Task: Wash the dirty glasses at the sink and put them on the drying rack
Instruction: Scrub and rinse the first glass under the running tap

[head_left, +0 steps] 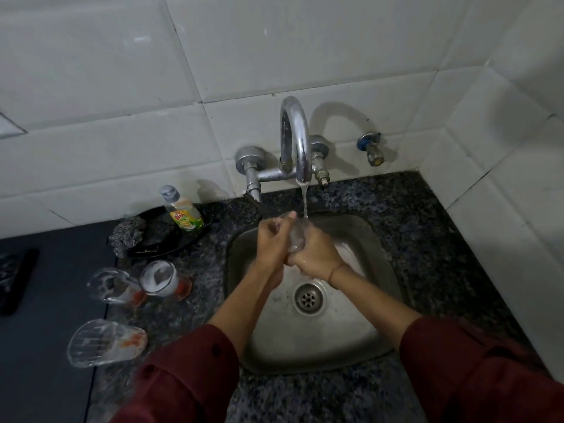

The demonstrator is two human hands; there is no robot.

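A clear glass (296, 236) is held over the steel sink (360, 319), right under the water running from the tap (297, 141). My right hand (317, 254) grips its lower part. My left hand (273, 239) wraps the other side, fingers curled at the rim. On the counter to the left stand three soapy glasses: one (160, 277) nearest the sink, one (114, 285) beside it, one (105, 343) closer to me. No drying rack is in view.
A dish soap bottle (183, 213) and a steel scrubber (128, 232) sit on a black dish (171, 242) left of the tap. Speckled granite counter (427, 239) surrounds the sink. A small wall valve (372, 148) sticks out at the right. Tiled walls close off back and right.
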